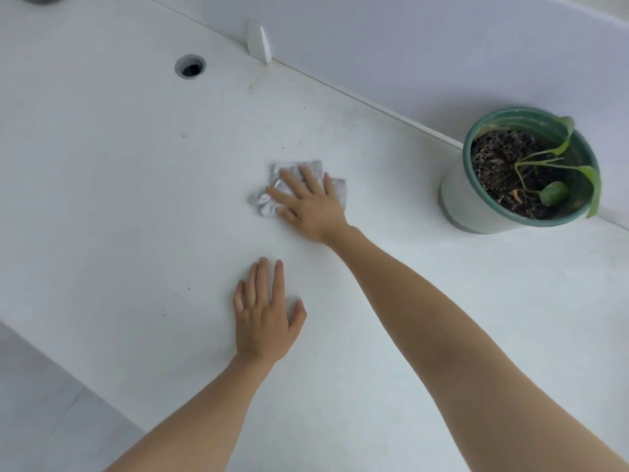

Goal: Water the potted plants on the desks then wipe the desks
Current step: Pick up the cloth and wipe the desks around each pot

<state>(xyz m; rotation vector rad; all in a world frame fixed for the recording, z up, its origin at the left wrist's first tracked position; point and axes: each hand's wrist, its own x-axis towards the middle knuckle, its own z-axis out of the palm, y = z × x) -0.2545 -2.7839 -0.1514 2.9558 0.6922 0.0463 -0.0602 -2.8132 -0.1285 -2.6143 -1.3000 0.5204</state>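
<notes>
nearest, the left hand lies flat on the white desk, palm down, fingers straight and slightly spread, holding nothing. just beyond it, apart from it, the right hand presses flat on a crumpled white cloth, fingers straight and splayed, not curled round it. the cloth lies under the palm and fingers, its edges showing past the fingertips, at the thumb side and at the little-finger side. it sits about mid-desk. farther right, well apart from the cloth, a green-rimmed pot stands upright near the desk's back edge, with dark soil and a small plant whose leaves droop over the rim. to the far left is a round cable hole. behind it a white bracket meets the partition.
</notes>
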